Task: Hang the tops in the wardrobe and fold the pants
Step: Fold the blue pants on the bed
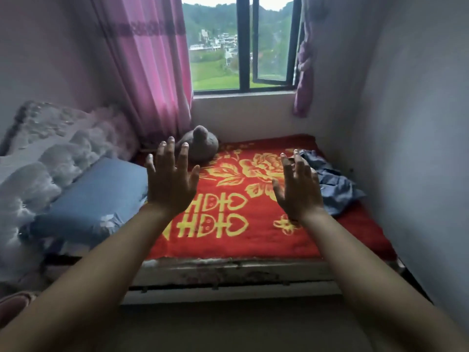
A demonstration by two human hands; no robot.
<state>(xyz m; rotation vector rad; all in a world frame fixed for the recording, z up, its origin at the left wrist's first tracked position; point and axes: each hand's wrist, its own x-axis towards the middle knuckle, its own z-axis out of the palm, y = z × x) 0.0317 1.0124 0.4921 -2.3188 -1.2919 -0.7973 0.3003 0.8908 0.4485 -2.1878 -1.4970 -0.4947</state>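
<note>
A crumpled blue-grey garment (332, 185) lies on the right side of the bed, against the wall. The bed is covered by a red blanket (253, 240) with yellow flowers and characters. My left hand (170, 181) is raised above the bed's left half with fingers spread, holding nothing. My right hand (298, 186) is raised with straight fingers just left of the garment, partly covering its edge, and holds nothing. No wardrobe is in view.
A blue pillow (94, 196) and a fluffy pale quilt (38, 168) lie at the left. A grey plush toy (200, 144) sits at the bed's far edge under the window (243, 47). Pink curtains (149, 67) hang left; a wall (411, 138) bounds the right.
</note>
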